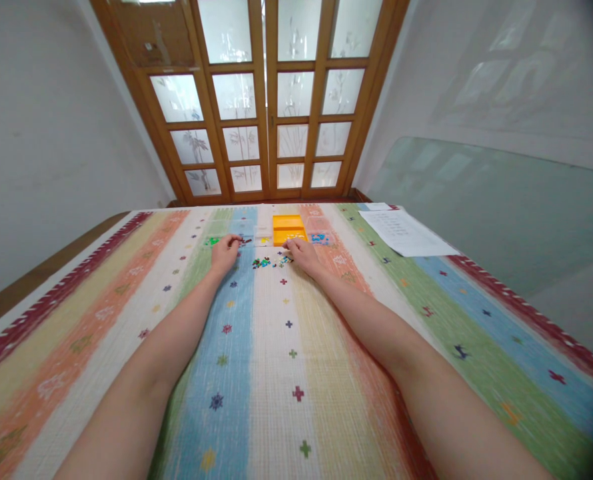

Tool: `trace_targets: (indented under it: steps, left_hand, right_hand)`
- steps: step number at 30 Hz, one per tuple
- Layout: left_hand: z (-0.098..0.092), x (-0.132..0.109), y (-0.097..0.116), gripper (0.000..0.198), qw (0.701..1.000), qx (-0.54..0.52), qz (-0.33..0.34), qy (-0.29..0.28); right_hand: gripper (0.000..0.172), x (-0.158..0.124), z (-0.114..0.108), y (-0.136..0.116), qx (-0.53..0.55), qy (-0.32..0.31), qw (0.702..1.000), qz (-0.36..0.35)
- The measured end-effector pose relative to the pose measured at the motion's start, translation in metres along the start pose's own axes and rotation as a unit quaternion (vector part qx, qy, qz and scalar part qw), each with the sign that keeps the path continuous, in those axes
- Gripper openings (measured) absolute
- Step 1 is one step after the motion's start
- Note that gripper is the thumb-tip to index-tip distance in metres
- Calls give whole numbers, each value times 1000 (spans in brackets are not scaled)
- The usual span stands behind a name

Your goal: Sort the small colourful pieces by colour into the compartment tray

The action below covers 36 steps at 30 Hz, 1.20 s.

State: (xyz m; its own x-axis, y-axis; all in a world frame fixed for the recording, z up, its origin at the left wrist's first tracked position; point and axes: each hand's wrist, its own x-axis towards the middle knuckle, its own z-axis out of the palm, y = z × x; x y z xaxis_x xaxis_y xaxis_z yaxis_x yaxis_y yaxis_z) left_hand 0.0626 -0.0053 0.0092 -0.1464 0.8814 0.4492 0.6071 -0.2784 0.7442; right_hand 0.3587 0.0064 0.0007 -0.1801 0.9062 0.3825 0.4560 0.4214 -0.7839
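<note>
Reaching over a striped tablecloth (271, 353), both bare arms end up near the far edge, where a bunch of tiny colored pieces sits. The left hand (225, 253) is by the dark pieces (247, 241), thumb and fingertips curled in close together, but honestly I can't tell if anything's pinched in there. Just left of it are some green pieces (212, 241). The right hand (301, 254) is at the near edge of an open orange box (287, 221) with pale bits inside; its fingers look bunched and pointing inward, and again, can't tell if they've got hold of something. A loose mixed pile (263, 263) lies on the cloth between the hands, a little nearer the wearer. Yellow pieces (264, 241) sit left of the box, blue pieces (320, 238) right of it. Printed paper (409, 233) lies farther right.
</note>
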Motion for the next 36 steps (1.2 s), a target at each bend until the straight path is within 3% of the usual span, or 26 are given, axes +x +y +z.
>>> trace_targets:
  steps: [4,7,14,36]
  left_hand:
    - [15,-18,30,22,961,127,185,-161]
    - [21,-28,45,22,931,178,243,-207]
    - [23,-35,52,21,920,236,236,-204]
    - [24,-31,50,17,945,183,198,-185]
  right_hand:
    - [35,0,-1,-2,-7,-1,1000,-8]
    - [35,-1,-1,-4,-11,-6,1000,-13]
    - [34,0,-2,-6,-9,-4,1000,-14]
    - [35,0,-2,-5,-10,-14,1000,-11]
